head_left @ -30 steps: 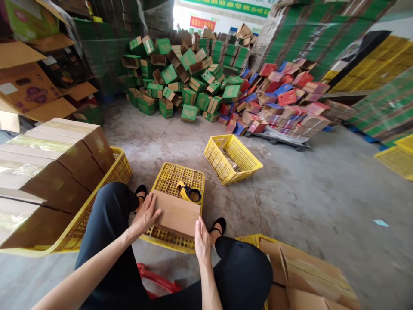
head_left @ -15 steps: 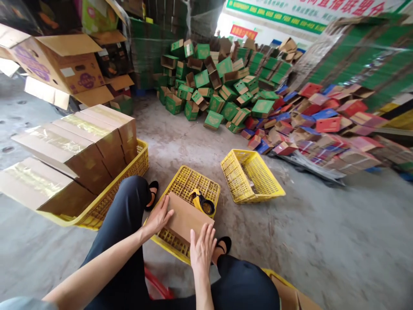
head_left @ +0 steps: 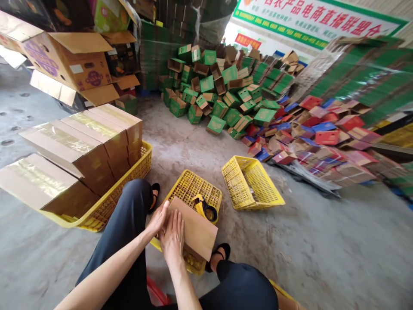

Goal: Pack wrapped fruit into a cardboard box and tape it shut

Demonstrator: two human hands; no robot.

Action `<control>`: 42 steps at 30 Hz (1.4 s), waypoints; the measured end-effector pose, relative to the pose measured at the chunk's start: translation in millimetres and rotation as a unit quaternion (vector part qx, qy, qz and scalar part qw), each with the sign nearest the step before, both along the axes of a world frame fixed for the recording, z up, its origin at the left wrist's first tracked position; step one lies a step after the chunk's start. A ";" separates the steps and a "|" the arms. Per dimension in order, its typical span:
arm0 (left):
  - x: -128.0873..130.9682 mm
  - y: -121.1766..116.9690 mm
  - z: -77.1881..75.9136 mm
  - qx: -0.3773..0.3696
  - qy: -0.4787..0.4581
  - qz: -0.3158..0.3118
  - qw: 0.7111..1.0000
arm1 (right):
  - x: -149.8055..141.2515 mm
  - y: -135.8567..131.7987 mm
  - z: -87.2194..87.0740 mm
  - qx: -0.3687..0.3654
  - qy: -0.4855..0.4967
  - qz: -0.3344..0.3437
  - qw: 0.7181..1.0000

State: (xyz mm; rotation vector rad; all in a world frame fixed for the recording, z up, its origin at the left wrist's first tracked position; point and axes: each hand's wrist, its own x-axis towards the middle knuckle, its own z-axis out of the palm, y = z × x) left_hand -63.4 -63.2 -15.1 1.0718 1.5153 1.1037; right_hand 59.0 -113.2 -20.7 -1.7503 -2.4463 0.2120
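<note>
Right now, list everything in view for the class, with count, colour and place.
box: one, brown, on crate
upturned crate: one, yellow, between feet
tape dispenser: one, yellow and black, beside box
open basket: one, yellow, ahead right
long basket: one, yellow, left
taped boxes: four visible, brown, in long basket
green boxes: many, heaped ahead
red and blue boxes: many, right
large banner: one, white and green, back wall
left hand, right hand: two, bare, at box's left end
</note>
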 end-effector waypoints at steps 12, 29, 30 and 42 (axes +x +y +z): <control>-2.8 1.8 1.3 -0.002 -0.020 0.025 0.999 | -7.9 49.8 17.5 -0.036 -0.009 0.060 0.998; 29.4 -32.8 -26.7 0.227 0.443 -0.137 0.857 | 128.5 -12.7 6.3 -0.046 -0.066 -0.204 0.976; 31.2 -33.9 -25.5 0.229 0.444 -0.141 0.854 | 137.6 -16.2 1.7 -0.042 -0.052 -0.225 0.972; 55.5 -59.9 -27.6 0.285 0.457 -0.264 0.800 | 124.5 -53.2 -19.3 0.015 -0.041 -0.256 0.966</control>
